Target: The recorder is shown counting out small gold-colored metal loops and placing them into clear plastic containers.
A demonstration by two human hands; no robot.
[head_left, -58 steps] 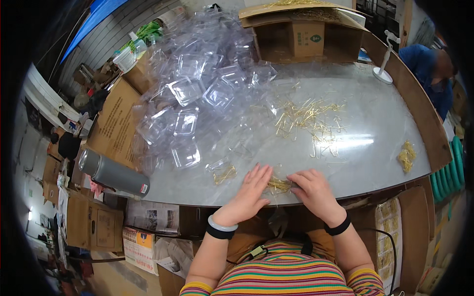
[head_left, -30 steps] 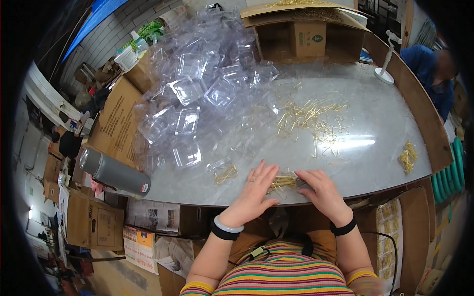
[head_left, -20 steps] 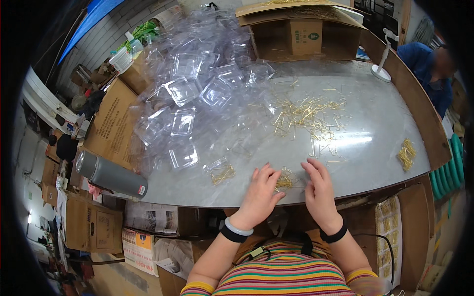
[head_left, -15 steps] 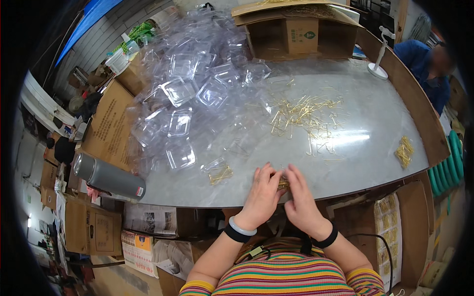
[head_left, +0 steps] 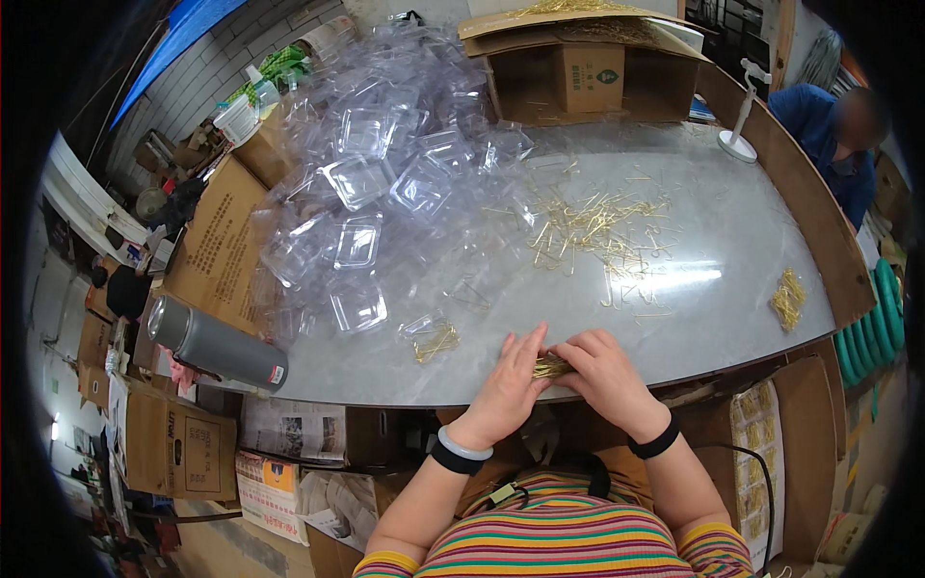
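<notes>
Between my two hands, at the table's near edge, lies a small bundle of gold wire hooks (head_left: 552, 367). My left hand (head_left: 508, 385) is closed on its left side, fingers pressed together. From the right, my right hand (head_left: 609, 378) curls its fingers over the bundle's other end. Part of the bundle is hidden by the fingers. Left of my hands is a clear plastic blister with gold hooks (head_left: 436, 342) in it. Beyond them a loose heap of gold hooks (head_left: 602, 231) spreads over the grey table (head_left: 694, 332).
A big pile of clear plastic blisters (head_left: 361, 188) covers the left side. A grey bottle (head_left: 217, 342) leans at the left edge. Another hook cluster (head_left: 788, 299) lies far right. Cardboard boxes (head_left: 665, 87) and a white stand (head_left: 737, 144) are at the back; a person in blue (head_left: 819, 120) sits beyond.
My right hand has turned and shifted slightly right, its fingers now bent over the hooks. More of the bundle shows between my hands. The view has shifted a little.
</notes>
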